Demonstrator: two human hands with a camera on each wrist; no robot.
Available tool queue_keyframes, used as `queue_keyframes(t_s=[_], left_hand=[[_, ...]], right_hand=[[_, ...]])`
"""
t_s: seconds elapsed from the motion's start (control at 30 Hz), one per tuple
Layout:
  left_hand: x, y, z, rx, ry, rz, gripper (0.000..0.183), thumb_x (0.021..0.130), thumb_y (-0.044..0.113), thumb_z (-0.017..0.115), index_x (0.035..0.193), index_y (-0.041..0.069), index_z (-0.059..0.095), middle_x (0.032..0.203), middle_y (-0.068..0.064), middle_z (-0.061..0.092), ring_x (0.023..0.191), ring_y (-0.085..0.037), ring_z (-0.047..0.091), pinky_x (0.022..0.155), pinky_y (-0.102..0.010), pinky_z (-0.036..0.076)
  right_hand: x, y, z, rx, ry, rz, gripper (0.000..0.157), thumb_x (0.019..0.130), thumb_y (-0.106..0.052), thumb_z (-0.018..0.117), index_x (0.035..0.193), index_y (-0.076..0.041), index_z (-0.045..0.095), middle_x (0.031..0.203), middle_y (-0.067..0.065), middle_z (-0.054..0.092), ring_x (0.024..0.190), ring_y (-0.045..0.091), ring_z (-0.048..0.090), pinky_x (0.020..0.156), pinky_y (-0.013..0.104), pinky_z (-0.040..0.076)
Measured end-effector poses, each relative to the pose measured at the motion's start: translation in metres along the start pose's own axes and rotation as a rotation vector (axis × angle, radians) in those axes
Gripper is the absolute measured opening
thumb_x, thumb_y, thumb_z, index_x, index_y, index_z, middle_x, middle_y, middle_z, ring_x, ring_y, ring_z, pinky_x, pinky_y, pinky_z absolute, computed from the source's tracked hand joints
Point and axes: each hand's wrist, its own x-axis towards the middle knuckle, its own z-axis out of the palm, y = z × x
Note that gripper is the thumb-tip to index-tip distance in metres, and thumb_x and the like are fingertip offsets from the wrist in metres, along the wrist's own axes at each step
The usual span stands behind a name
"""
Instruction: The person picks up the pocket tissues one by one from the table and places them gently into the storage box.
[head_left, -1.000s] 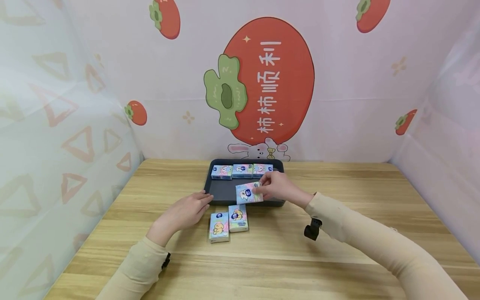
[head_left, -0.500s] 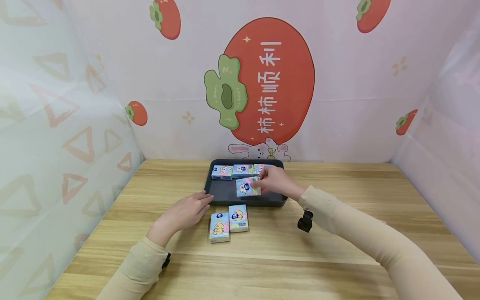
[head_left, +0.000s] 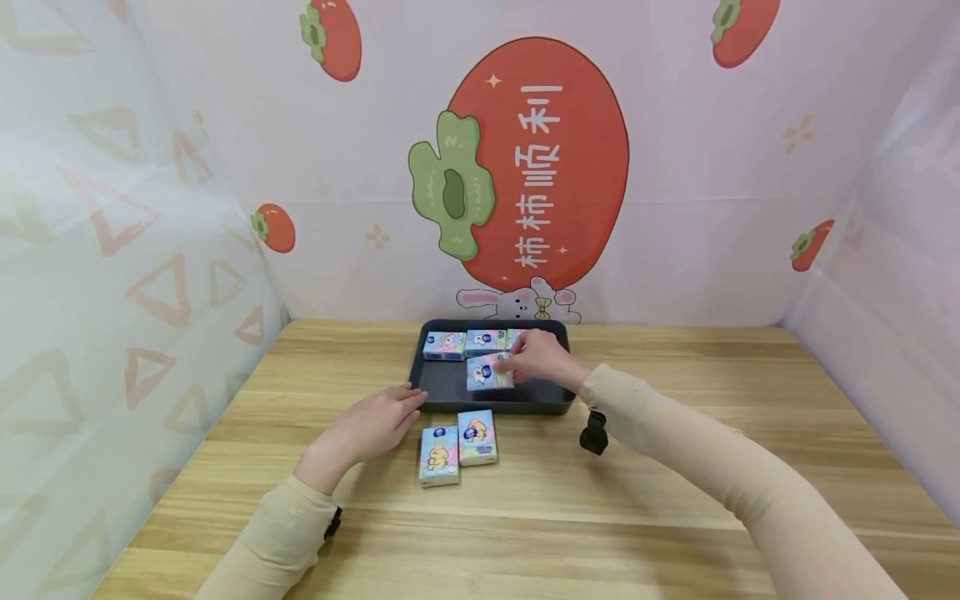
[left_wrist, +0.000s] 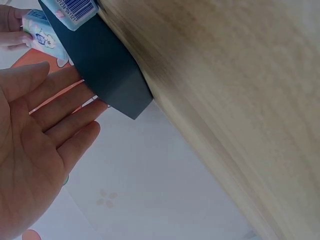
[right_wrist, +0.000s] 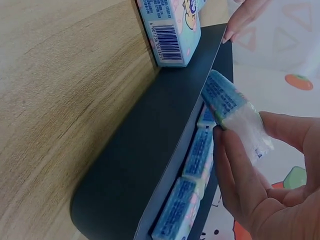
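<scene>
My right hand (head_left: 542,357) pinches a small tissue pack (head_left: 483,373) by its right end, over the dark tray (head_left: 442,392). In the right wrist view, thumb and fingers grip the clear wrapper end of that tissue pack (right_wrist: 235,107). Along the tray's back side lie three similar packs in a row, the left one (head_left: 444,345) and middle one (head_left: 486,340) plain to see, the right one partly behind my hand. My left hand (head_left: 375,423) touches the tray's front left corner with straight fingers, as the left hand (left_wrist: 45,120) also shows from below.
Two more tissue packs with yellow puppies lie on the wooden table (head_left: 570,517) before the tray, one pack (head_left: 438,456) to the left and slightly nearer, the other pack (head_left: 477,437) beside it. A printed cloth backdrop (head_left: 690,200) rises behind the table.
My right hand has carried its tissue pack from the tray's front rim leftward and back, toward the row. The left hand and the two packs on the table stay put.
</scene>
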Motion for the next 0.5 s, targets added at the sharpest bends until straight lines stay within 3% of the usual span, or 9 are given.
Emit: queue_keyframes(t_s=[0.5], left_hand=[[-0.001,-0.002,0.001,-0.010,0.018,0.008,0.035,0.099,0.018,0.049,0.129,0.002,0.058,0.134,-0.020,0.054,0.126,-0.034,0.051,0.103,-0.049,0.044]], right_hand=[[0.019,0.002,0.009,0.017,-0.040,0.037,0.031,0.080,-0.035,0.076,0.087,-0.007,0.065,0.082,0.005,0.070,0.078,0.019,0.072,0.086,0.035,0.057]])
